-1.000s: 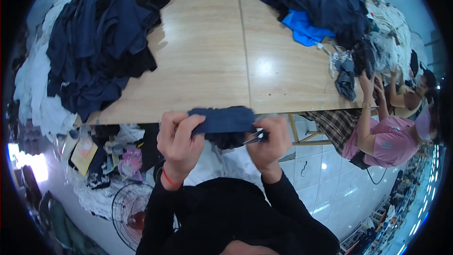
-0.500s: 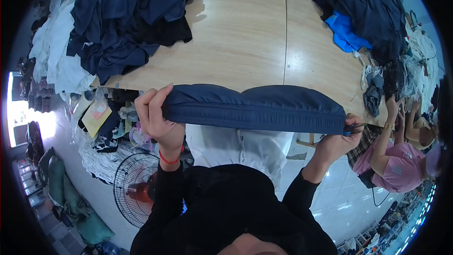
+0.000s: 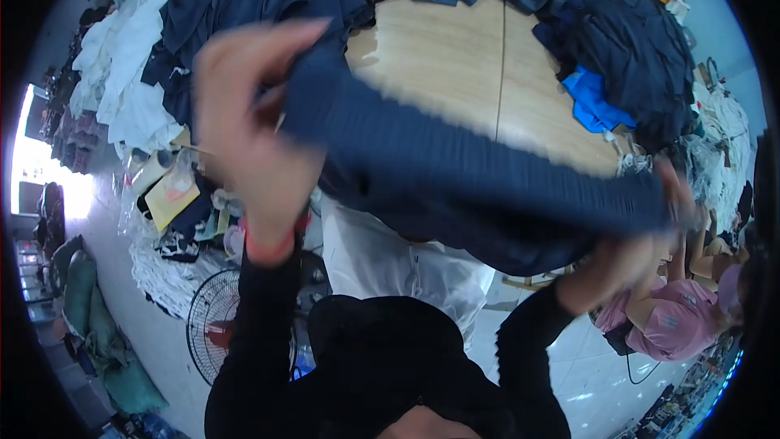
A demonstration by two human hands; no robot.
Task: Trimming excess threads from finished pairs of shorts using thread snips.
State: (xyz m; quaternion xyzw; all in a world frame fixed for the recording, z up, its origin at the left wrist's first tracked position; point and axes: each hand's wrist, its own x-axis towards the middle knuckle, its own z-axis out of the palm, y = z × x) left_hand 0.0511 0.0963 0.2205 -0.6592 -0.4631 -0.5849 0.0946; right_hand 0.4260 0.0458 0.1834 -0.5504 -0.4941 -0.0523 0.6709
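Observation:
A navy garment [image 3: 471, 171] with a ribbed elastic waistband is stretched in the air in front of me, slanting down from left to right. My left hand [image 3: 260, 138], blurred by motion, grips its left end at the waistband. At the lower right end, my right hand [image 3: 621, 264] is closed on the same band, also smeared. Below the band, the rest of the cloth bulges toward me. Whether the right fingers hold anything besides the cloth is too blurred to see.
Dark clothes [image 3: 268, 0] are heaped at the far left of the wooden table [image 3: 439, 49]. Another dark heap [image 3: 626, 49] lies far right, with a bright blue cloth [image 3: 597, 102] beside it. A fan [image 3: 215, 329] stands at my left; a person in pink [image 3: 682, 309] is at right.
The garment has gone from level to slanted, its left end raised and right end lowered. Both hands have moved with it, and its ribbed band now faces up more.

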